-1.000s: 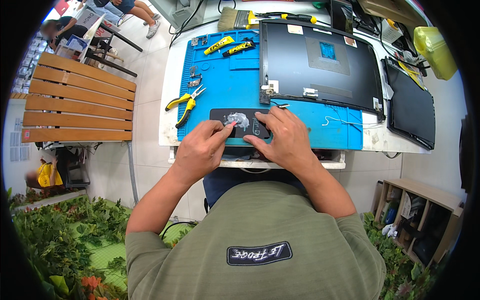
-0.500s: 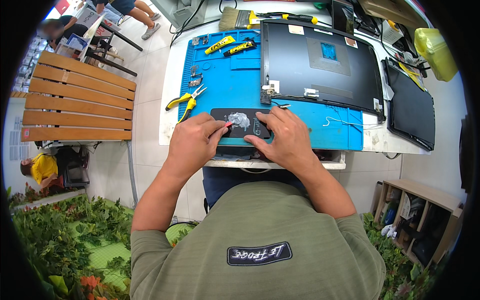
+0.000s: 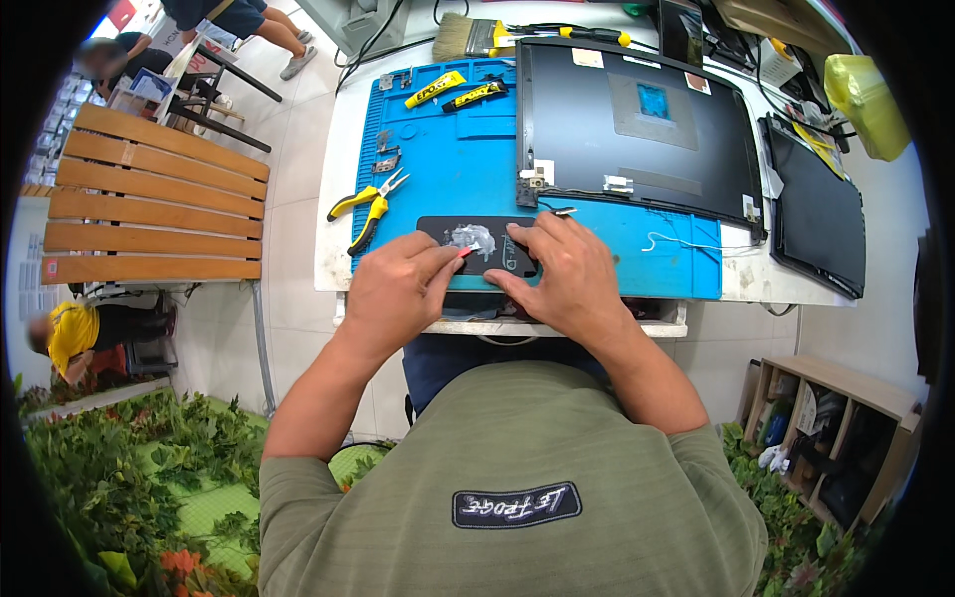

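Tiled floor [image 3: 303, 179], green foliage [image 3: 129, 468], a wooden slatted seat [image 3: 164, 207] and a low shelf unit [image 3: 883, 383] surround a white desk [image 3: 330, 267], seen from above through a wide fisheye lens. Covering much of the desk is a blue mat [image 3: 448, 149], ribbed along its left side. Near the front edge of the mat, before the wearer's green shirt [image 3: 497, 428], lies a flat black plate [image 3: 432, 226]; it bears a smeared mound of grey paste [image 3: 473, 239] left of centre and pale markings farther right. Left grip [image 3: 391, 289]: thumb and fingers pinched on a small red stick [image 3: 464, 253], whose pale tip meets the near margin of the paste. Right grip [image 3: 565, 264]: thumb and fingers spread rather than clenched, the thumb touching the near part of the plate and the forefinger its far right part. Left of the plate lie pliers [image 3: 377, 211] with yellow-and-black handles, nose turned away from the wearer. Farther back, a yellow tube [image 3: 435, 91] lies just beside a black tube [image 3: 476, 97]. At right, a large dark panel [image 3: 567, 119], shaped like a laptop lid, rests partly on the mat; behind the mat lies a broad brush [image 3: 456, 38]. At far left, well apart from the desk, is a person in a yellow top [image 3: 75, 333]
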`<state>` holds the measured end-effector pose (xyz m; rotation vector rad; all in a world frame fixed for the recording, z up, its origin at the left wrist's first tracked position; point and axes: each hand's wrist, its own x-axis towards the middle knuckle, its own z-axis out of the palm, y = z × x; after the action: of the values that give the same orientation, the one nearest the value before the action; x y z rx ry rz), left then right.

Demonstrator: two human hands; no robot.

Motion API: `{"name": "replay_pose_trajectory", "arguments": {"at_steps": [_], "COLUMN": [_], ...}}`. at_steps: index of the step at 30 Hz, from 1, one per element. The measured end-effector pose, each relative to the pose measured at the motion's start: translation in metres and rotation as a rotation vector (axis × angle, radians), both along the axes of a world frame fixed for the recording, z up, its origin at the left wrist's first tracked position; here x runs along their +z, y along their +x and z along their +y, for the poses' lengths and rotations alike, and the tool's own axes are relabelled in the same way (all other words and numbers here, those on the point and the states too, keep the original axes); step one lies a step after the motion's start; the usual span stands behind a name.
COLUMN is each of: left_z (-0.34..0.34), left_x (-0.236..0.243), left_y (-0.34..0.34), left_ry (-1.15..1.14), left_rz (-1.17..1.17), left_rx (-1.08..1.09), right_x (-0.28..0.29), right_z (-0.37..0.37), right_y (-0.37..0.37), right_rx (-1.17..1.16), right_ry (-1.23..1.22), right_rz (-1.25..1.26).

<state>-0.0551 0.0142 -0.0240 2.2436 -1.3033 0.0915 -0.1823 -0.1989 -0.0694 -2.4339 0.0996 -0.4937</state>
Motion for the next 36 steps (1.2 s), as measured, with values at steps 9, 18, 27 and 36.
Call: {"name": "replay_pose_trajectory", "arguments": {"at_steps": [9,18,27,36], "left_z": [0.01,0.009,0.012,0.008], "left_x": [0.001,0.005,0.006,0.005], "left_y": [0.003,0.012,0.016,0.018], "left_ry": [0.006,-0.02,0.036,0.036], "left_rz": [-0.022,-0.026,-0.022,-0.016], "left_rx": [-0.018,-0.022,-0.046,-0.053], "right_x": [0.001,0.001,0.001,0.001], "right_z": [0.001,0.0,0.0,0.001], "right_y": [0.0,0.0,0.0,0.0], "right_rx": [-0.005,-0.009,-0.005,-0.009], "right_ry": [0.0,-0.008,-0.009,-0.012], "right_rz": [0.006,0.0,0.0,-0.009]}}
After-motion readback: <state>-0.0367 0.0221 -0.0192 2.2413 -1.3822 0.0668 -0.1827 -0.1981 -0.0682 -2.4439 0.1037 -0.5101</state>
